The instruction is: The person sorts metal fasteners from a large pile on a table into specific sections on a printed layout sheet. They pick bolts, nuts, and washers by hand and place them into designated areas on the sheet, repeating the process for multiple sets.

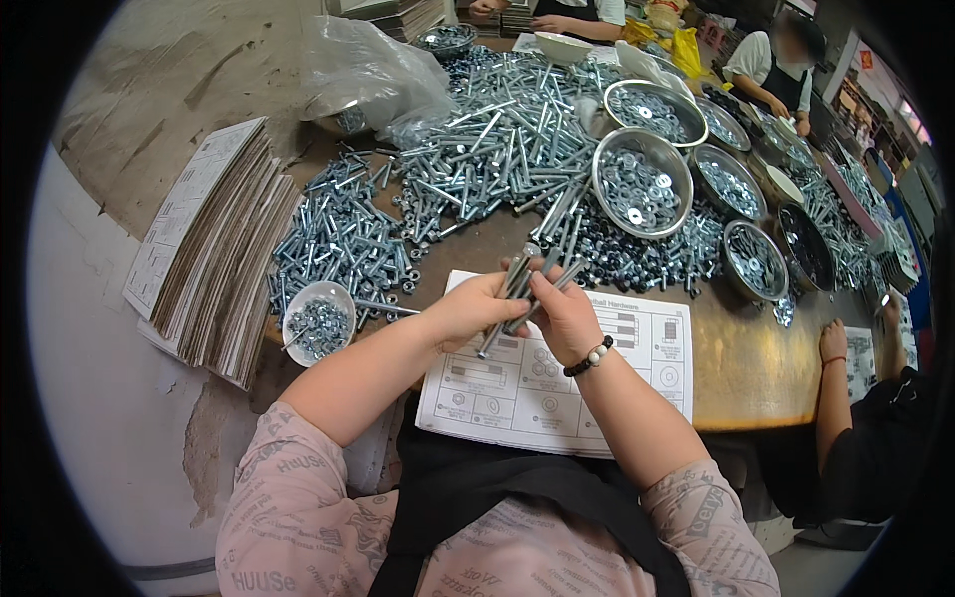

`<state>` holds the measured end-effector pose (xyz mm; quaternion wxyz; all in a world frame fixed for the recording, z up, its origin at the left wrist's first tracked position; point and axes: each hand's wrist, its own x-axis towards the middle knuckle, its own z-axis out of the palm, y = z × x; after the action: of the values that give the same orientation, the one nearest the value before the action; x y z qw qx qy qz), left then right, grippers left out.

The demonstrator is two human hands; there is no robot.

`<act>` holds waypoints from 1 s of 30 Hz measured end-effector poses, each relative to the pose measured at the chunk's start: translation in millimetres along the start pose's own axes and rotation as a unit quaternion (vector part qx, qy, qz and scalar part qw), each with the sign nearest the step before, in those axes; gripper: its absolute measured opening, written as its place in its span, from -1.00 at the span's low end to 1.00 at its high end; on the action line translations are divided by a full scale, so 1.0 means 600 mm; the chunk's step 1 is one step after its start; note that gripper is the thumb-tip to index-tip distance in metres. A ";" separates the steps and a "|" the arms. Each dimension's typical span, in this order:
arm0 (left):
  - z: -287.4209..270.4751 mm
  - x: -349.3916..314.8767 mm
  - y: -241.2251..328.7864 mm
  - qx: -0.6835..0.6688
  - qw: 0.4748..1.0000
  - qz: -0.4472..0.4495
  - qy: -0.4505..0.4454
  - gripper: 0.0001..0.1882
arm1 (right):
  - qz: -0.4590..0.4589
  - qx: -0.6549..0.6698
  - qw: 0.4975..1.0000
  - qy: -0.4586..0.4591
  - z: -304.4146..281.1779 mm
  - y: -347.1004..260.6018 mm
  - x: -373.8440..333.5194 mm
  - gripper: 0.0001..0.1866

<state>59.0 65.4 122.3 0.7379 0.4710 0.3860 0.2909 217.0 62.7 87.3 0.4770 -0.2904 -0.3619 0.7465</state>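
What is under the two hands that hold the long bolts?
Under the left hand and right hand lies a white card with printed line drawings. The part directly beneath the hands, the bolts and the right forearm is covered, so I cannot see it.

Tally about one printed sheet (547, 405) — two above it: left hand (479, 308), right hand (567, 318).
Held bolts (517, 284): several, overlapping, exact count unreadable. Left of sheet: one white bowl (323, 290), one card stack (214, 254). Beyond sheet: one clear plastic bag (378, 70), two large steel bowls (600, 177), bolt pile (507, 149) — uncountable. Beyond and right of sheet: three other people (786, 75).
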 end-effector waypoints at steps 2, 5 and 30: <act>0.006 0.014 -0.017 0.001 0.999 -0.021 -0.043 -0.75 | 0.024 -0.034 0.998 0.037 -0.012 -0.015 -0.021 -0.67; 0.022 0.026 -0.013 0.078 0.996 -0.017 -0.047 -0.74 | -0.110 -0.066 0.988 0.083 -0.024 -0.033 -0.051 -0.69; 0.047 0.121 -0.093 0.651 0.707 0.272 0.052 -0.65 | -0.062 -0.721 0.650 0.233 -0.151 -0.136 -0.122 -0.71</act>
<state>125.1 87.9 56.8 0.1156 0.9031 0.3724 0.1798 356.0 42.0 108.9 0.2310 -0.6839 -0.6802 0.1273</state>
